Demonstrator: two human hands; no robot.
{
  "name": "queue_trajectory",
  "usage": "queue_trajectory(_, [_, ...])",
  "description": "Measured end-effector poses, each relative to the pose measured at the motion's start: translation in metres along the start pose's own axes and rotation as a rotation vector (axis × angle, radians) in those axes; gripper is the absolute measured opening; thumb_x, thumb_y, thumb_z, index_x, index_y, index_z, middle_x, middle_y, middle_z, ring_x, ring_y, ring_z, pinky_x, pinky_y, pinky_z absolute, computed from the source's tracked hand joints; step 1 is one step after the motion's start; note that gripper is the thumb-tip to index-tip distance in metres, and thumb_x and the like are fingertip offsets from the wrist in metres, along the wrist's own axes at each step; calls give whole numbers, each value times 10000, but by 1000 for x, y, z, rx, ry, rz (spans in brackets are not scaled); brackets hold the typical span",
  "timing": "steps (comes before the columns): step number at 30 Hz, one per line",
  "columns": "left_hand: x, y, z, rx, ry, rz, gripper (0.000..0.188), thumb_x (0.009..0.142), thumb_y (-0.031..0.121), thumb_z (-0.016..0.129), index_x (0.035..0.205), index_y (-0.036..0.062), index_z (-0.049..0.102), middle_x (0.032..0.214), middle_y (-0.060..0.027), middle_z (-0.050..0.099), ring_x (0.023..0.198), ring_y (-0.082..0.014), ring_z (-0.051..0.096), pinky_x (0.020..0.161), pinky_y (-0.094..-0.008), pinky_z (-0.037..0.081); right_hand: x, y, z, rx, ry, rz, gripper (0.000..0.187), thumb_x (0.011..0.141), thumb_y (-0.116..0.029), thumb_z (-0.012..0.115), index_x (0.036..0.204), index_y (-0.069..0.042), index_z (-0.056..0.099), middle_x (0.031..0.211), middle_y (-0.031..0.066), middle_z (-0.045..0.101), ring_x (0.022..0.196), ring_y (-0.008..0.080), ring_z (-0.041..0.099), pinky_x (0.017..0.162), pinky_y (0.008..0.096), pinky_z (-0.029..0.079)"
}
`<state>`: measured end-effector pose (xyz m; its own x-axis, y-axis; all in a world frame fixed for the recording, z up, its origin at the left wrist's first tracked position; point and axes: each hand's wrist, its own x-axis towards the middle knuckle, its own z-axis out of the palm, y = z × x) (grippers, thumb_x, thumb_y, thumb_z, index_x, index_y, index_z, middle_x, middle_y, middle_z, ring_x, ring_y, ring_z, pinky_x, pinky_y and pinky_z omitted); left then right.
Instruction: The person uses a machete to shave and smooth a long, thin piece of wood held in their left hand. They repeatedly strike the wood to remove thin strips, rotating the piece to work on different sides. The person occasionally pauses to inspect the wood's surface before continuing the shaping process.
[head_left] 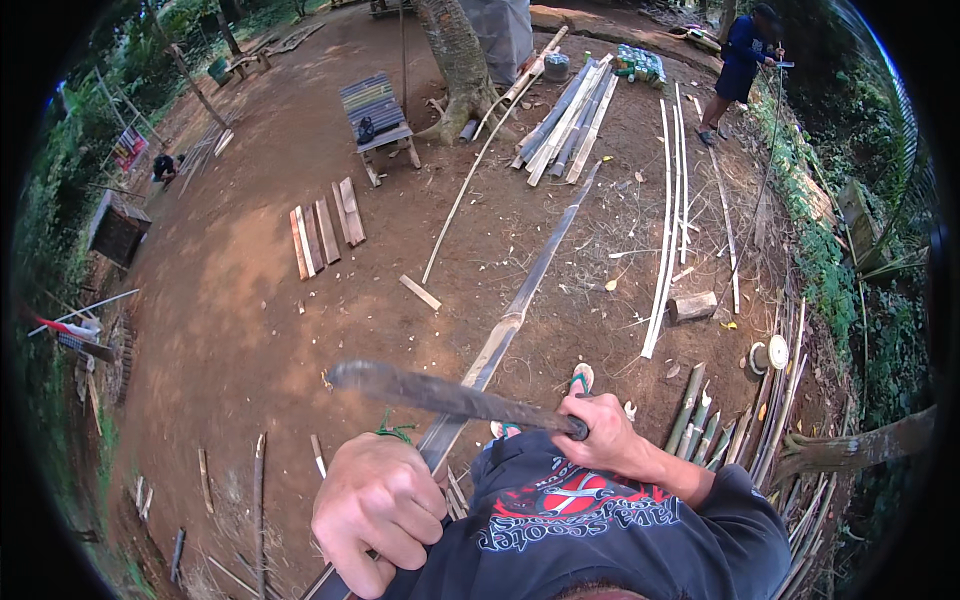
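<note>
My right hand [605,432] is wrapped round the handle of a machete [450,393]. Its dark, worn blade points left across a long split bamboo strip [500,335], overlapping it in this view; whether the two touch, I cannot tell. The strip slants from the far ground down towards my body, dark on one part and pale brown at a node. My left hand [382,510] is closed in a fist round the near part of the strip, which shows again below it. My palm and some fingers are hidden.
Far ahead lie a pile of split bamboo [570,120] and a small slatted chair [378,115] by a tree trunk [455,60]. Short boards [328,230] rest at left. Right are long pale strips [662,230], a wood block [692,306] and bamboo poles [690,405]. Another person [742,65] stands far right.
</note>
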<state>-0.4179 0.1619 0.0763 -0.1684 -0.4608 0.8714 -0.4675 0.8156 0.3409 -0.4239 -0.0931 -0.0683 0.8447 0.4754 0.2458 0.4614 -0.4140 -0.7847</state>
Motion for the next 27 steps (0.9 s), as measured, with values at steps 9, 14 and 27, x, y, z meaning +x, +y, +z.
queue_trajectory(9, [-7, 6, 9, -54, -16, 26, 311, 731, -30, 534, 511, 85, 345, 508, 21, 314, 405, -98, 356, 395, -250, 177, 20, 104, -5, -228, 91, 449, 189, 756, -137, 632, 728, 49, 607, 613, 248, 587, 593, 420, 621, 578, 475, 472])
queue_trajectory(14, [4, -3, -9, 99, 77, 95, 380, 713, -64, 488, 539, 198, 275, 510, 59, 314, 389, -66, 333, 380, -230, 171, 18, 81, 13, -35, 84, 14, 115, 727, -79, 688, 718, -46, 578, 528, 199, 507, 512, 377, 581, 520, 460, 439])
queue_trajectory(27, [8, -1, -12, 173, 308, 89, 458, 942, 150, 587, 585, 236, 314, 502, 90, 307, 395, -32, 287, 394, -227, 149, 84, 215, -12, -163, 128, 308, 221, 766, -184, 633, 701, 16, 565, 624, 250, 578, 630, 440, 616, 589, 467, 481])
